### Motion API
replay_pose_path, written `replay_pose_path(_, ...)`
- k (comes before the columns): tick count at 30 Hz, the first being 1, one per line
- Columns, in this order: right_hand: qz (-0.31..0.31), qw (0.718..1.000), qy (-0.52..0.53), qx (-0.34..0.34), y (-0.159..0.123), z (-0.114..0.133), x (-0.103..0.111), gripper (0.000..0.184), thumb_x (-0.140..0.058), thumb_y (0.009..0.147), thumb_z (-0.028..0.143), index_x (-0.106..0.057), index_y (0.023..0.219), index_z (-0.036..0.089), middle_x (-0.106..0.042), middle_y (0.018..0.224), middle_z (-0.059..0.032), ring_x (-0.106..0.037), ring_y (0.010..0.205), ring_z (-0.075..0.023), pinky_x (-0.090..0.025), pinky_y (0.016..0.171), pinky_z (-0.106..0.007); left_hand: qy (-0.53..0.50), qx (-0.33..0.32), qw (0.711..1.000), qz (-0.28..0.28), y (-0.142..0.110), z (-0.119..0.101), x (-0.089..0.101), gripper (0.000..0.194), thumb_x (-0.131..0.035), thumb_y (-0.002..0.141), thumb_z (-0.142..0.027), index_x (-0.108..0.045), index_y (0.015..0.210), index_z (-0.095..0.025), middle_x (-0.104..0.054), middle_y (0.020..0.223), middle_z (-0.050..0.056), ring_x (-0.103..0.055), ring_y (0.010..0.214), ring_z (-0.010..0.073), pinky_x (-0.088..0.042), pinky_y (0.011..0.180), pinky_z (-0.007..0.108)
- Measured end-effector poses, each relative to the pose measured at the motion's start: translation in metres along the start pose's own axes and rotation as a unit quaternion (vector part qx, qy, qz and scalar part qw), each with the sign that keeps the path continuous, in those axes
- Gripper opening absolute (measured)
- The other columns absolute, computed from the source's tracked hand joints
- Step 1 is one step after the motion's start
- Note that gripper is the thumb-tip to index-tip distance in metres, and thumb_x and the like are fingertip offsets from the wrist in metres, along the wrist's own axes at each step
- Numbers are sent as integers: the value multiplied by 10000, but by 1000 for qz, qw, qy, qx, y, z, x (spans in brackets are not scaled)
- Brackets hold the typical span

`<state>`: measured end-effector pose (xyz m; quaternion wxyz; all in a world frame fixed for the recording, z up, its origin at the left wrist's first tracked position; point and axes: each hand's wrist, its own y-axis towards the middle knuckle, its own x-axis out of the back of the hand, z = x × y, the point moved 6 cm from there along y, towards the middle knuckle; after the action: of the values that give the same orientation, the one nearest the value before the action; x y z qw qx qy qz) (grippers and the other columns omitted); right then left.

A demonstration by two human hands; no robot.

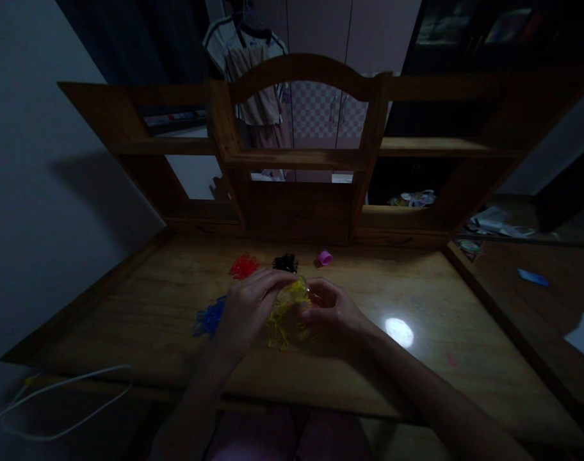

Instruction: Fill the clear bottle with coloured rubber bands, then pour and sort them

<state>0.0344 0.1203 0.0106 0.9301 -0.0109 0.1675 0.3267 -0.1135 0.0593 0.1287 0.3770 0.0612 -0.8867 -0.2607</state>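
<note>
A person's bare hands work close together, the left hand [248,304] back upward with fingers [280,277] stretched toward its partner, the right hand [339,308] curled, thumb below and index finger arched above. The left forearm [193,390] (deep in shadow) angles in steeply; the right forearm [426,378] reaches across from lower right.

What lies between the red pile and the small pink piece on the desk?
The black pile lies between the red pile and the small pink piece; the head view shows it.
</note>
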Motion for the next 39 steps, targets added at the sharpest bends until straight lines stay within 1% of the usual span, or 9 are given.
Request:
replay_pose_path(7,18,1000,-6,4,-1,9,-4,530,-879,602,230,-635,1072,248,-663,1166,-39,-622,1103,-234,-455,1009,-422,-38,-37,998,-43,1,-11,2,206,-524,935,-169,-711,991,-234,-700,1013,26,-645,991,158,-500,903,276)
replay_pose_path(11,25,1000,-11,5,-1,13,0,544,-871,611,202,-633,1098,243,-653,1190,-49,-615,1116,-236,-450,1017,-431,-28,-6,994,-103,-3,-4,11,117,-589,914,-242,-705,916,-223,-688,945,22,-646,932,160,-503,877,281)
replay_pose_path(14,18,999,-34,6,-1,24,11,548,-857,630,197,-630,1125,253,-644,1214,-51,-599,1154,-243,-441,1027,-445,-21,48,993,-106,-7,16,9,115,-617,890,-304,-669,871,-203,-680,916,27,-645,901,173,-515,848,290)
replay_pose_path(18,-35,997,-63,41,2,44,35,535,-813,675,233,-607,1167,269,-624,1269,-57,-570,1200,-254,-425,1040,-463,-2,85,996,6,-12,46,-21,159,-510,931,-255,-659,965,-211,-685,1011,45,-644,979,192,-512,902,330)
replay_pose_path(22,-73,993,-60,71,7,49,55,475,-740,730,269,-582,1179,266,-634,1252,-69,-590,1164,-262,-440,1013,-466,-2,17,988,155,-23,53,-65,452,-398,851,-26,-624,1190,-221,-597,1313,74,-523,1257,197,-416,1083,376)
replay_pose_path(25,-65,995,-48,64,9,45,60,421,-708,749,279,-589,1152,265,-647,1227,-68,-610,1131,-263,-463,975,-457,15,-7,977,213,-31,54,-85,537,-396,787,33,-605,1223,-202,-565,1334,90,-481,1291,199,-385,1112,376)
replay_pose_path(30,-58,995,-72,48,9,40,57,424,-682,763,314,-595,1176,276,-636,1253,-65,-612,1123,-262,-477,951,-452,-5,27,971,239,-38,47,-89,453,-388,820,19,-636,1125,-206,-616,1173,74,-572,1134,188,-450,1031,342)
replay_pose_path(34,-54,996,-58,32,8,40,53,433,-670,759,282,-592,1185,266,-634,1248,-67,-612,1103,-255,-483,943,-438,-61,30,965,253,-43,27,-82,325,-402,951,-154,-623,1174,-240,-620,1177,53,-580,1124,175,-441,1027,308)
replay_pose_path(39,-50,997,-37,36,7,41,52,426,-672,758,237,-602,1177,258,-634,1242,-65,-598,1121,-260,-477,954,-438,-26,4,957,290,-56,8,-88,350,-584,914,-324,-572,1259,-273,-568,1199,47,-563,1102,198,-452,983,310)
